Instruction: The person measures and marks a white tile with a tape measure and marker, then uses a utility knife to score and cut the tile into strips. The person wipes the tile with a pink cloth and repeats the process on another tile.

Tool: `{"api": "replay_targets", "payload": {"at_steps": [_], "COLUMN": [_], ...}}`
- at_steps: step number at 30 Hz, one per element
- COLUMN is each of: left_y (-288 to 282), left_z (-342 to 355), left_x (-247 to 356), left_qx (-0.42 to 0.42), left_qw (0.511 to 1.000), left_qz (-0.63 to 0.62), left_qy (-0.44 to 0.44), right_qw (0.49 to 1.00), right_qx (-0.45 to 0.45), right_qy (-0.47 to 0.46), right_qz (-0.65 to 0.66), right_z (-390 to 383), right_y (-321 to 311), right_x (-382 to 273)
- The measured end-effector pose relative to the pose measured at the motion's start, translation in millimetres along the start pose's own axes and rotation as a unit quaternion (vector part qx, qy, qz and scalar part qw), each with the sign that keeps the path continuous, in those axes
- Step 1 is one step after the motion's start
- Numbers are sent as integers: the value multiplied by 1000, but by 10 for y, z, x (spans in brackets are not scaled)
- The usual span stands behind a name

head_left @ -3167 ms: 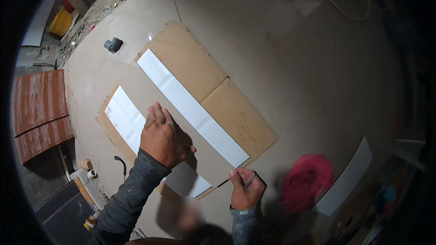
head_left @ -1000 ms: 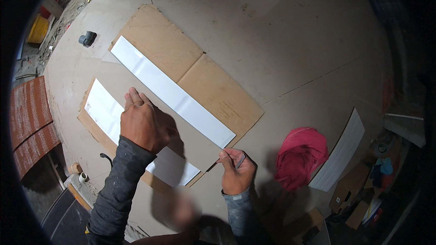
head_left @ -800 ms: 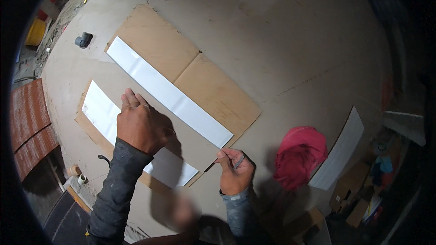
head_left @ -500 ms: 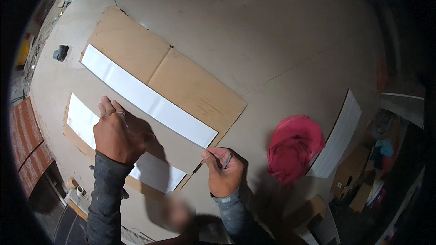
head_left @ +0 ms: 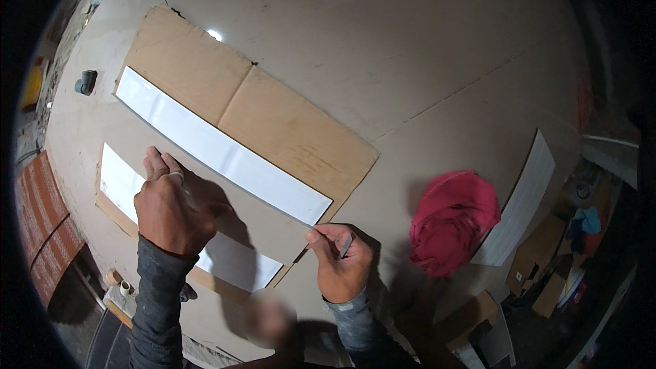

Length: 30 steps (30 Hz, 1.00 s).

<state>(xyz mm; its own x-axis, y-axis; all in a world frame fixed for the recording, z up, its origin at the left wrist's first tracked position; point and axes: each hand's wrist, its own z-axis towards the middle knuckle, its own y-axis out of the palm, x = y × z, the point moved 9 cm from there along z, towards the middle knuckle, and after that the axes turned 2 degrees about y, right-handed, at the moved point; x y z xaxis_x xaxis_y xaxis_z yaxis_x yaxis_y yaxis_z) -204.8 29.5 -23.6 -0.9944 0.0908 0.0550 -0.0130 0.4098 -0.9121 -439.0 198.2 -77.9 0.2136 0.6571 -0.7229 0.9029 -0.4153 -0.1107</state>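
My left hand (head_left: pixel 171 208) is over the brown-grey surface between two white strips, fingers stretched forward and its shadow falling to the right. Whether its fingertips press down I cannot tell. Under and beside that wrist lies the lower white strip (head_left: pixel 121 176), partly hidden by the hand and shadow. The upper white strip (head_left: pixel 219 142) rests slantwise along a brown cardboard sheet (head_left: pixel 287 130). Close to its near right corner, my right hand (head_left: pixel 342 263) is closed, thumb and forefinger together. A slim grey metal-looking piece (head_left: pixel 346 246) sticks up between its fingers; the rest of it is hidden.
Right of my right hand lies a crumpled red cloth (head_left: pixel 454 222), beside another pale strip (head_left: pixel 516 201). A grey pipe elbow (head_left: pixel 86 83) stands at the far left. Cardboard boxes (head_left: pixel 536 256) are at the right edge, reddish-brown patterned sheets (head_left: pixel 48 222) at the left edge.
The view has shifted slightly, and a bright spot now shows at the cardboard's far edge. Both hands keep nearly the same pose and place by the strips.
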Motion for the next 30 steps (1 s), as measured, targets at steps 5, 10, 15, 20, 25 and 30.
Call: {"api": "replay_targets", "payload": {"at_steps": [5,10,15,20,25,30], "left_y": [105,107,157,5,3,-31], "left_z": [4,20,13,-1,-9,-16], "left_x": [-80,-69,-111,-8,0,36], "left_qx": [-83,-96,-102,10,22,33], "left_qw": [995,993,992,1000,1000,999], "left_qz": [-11,-18,-26,7,12,26], "left_qy": [-59,-60,-68,5,7,18], "right_qw": [1000,1000,1000,1000,1000,1000], "right_qx": [4,2,5,4,5,9], "right_qy": [-3,-14,-8,-4,-2,-7], "right_qz": [0,-15,-13,-9,-22,-4], "right_z": [4,10,-3,-15,-11,-20], "right_y": [3,1,4,11,4,7], "right_x": [-5,-22,-17,-23,-32,-48]}}
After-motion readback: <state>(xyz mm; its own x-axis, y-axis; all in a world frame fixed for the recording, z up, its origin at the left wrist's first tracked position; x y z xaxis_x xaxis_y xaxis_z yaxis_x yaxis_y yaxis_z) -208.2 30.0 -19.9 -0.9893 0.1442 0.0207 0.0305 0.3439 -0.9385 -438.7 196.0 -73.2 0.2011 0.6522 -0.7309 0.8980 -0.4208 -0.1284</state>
